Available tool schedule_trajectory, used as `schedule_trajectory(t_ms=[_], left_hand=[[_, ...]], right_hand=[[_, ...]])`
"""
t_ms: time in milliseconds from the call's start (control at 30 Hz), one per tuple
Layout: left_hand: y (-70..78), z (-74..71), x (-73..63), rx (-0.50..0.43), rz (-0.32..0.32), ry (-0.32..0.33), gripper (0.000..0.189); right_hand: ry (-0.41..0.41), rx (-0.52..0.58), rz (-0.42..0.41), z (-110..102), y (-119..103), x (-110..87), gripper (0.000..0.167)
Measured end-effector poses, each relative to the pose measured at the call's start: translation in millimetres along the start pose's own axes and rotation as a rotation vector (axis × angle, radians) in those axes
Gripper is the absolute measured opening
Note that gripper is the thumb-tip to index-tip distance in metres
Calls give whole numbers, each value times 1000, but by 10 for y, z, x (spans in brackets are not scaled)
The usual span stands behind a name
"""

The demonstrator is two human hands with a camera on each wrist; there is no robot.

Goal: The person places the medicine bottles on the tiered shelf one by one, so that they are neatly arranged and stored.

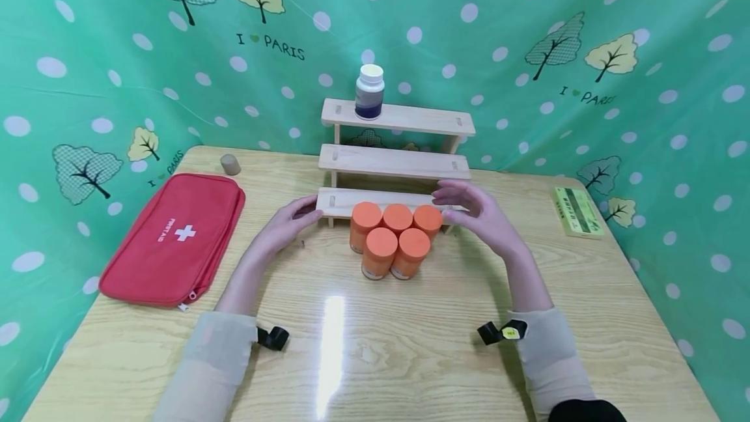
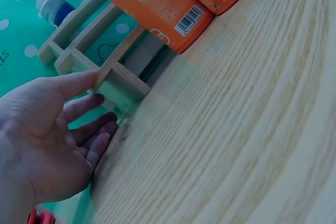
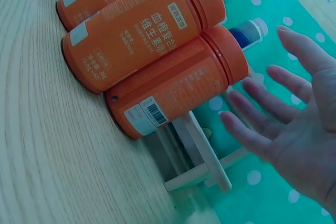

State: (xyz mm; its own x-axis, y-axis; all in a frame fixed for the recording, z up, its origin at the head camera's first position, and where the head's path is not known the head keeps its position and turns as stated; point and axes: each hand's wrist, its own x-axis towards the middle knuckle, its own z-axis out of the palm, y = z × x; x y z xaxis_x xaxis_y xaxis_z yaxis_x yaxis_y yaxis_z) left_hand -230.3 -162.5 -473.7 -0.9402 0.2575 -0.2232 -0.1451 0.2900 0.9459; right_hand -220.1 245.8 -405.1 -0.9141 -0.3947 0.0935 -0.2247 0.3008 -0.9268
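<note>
A wooden three-step rack (image 1: 392,163) stands at the back of the table. Several orange bottles (image 1: 379,243) are grouped upright in front of its lowest step. My left hand (image 1: 288,223) is at the left end of that step; in the left wrist view the thumb (image 2: 81,83) reaches the step's end, with the other fingers loosely bent below. My right hand (image 1: 483,217) hovers by the rightmost orange bottle (image 1: 428,219), palm toward the bottles and fingers spread. Nothing is held in it. A white-capped bottle (image 1: 370,93) with a dark blue base stands on the top step.
On the left lies a red first aid pouch (image 1: 176,239), with a small grey-brown cylinder (image 1: 230,164) behind it. A green and yellow box (image 1: 577,212) lies at the far right. Behind the table hangs a green dotted cloth (image 1: 422,38).
</note>
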Motion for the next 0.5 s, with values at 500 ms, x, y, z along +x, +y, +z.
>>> schedule_trajectory(t_ms=[500], left_hand=[[8,2,-8,-7,16,1,69]], right_hand=[[-161,-133,95,33,82,18,61]])
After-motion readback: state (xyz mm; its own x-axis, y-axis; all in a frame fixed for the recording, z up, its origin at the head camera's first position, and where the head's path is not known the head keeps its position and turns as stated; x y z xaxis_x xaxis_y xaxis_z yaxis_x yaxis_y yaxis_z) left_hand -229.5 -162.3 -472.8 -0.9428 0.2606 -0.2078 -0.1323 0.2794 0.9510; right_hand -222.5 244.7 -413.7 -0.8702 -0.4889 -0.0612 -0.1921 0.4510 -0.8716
